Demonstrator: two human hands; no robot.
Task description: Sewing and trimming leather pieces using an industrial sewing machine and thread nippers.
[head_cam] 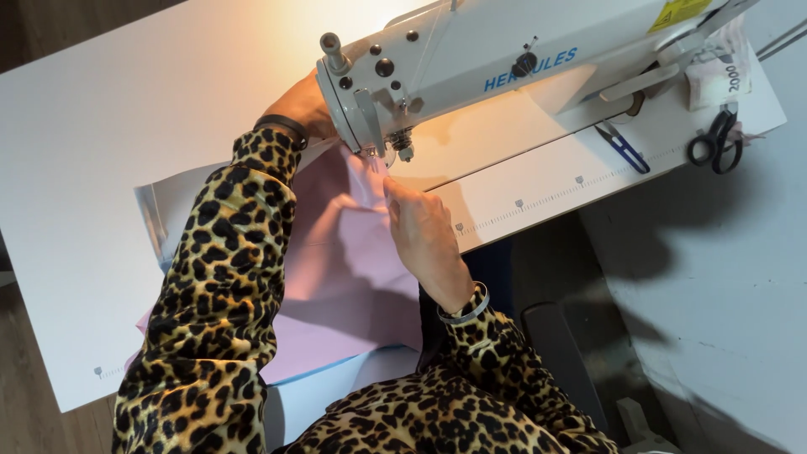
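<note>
Pink fabric [345,252] lies flat on the white table [84,168], its far edge under the sewing machine [471,63] needle; it looks light, limp and easily creased. The right hand [424,231] presses its fingers flat on the cloth just beside the needle, best held by its edges, while the left hand [303,105] sits mostly hidden behind the machine head, grip impossible to tell.

White table [101,109], wooden floor [34,412] (warm lamplight)

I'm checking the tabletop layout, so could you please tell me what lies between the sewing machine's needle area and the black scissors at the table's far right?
In the head view, small blue thread snips lie on the white table between the needle area and the black scissors.
</note>
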